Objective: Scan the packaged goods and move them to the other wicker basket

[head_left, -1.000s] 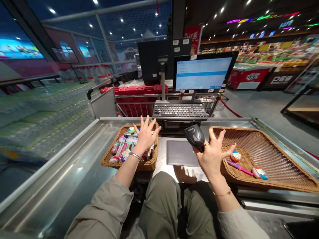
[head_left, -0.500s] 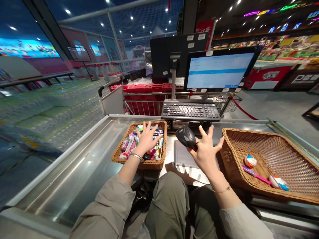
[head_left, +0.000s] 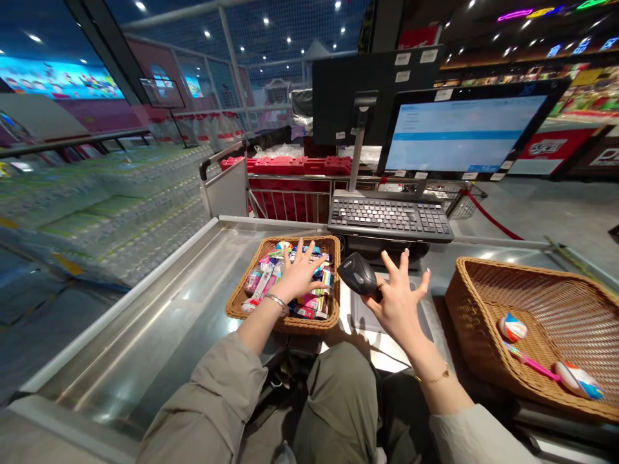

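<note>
My left hand (head_left: pixel 300 276) hovers over, or rests on, the small wicker basket (head_left: pixel 233 308) with its fingers spread; whether it touches the packets (head_left: pixel 265 280) heaped inside cannot be told. Those packets are small, colourful goods, partly hidden by the hand. In my right hand (head_left: pixel 397 299) is a black barcode scanner (head_left: pixel 356 273), gripped between thumb and bent index finger while the other fingers stretch out. The scanner's head points left toward the basket, and its handle is hidden by the hand. Below it lies a grey flat pad (head_left: pixel 365 316) on the counter.
A larger wicker basket (head_left: pixel 483 367) at right holds two white, orange and blue egg-shaped items (head_left: pixel 512 327) and a pink-purple stick (head_left: pixel 536 369). Behind stand a keyboard (head_left: pixel 389 216) and a lit monitor (head_left: pixel 464 135). A metal counter (head_left: pixel 159 328) stretches left; a cart (head_left: pixel 290 200) stands beyond.
The view has swung slightly left, so baskets and monitor sit further right. My right hand and the scanner have moved left relative to the keyboard. My left hand stays over the small basket.
</note>
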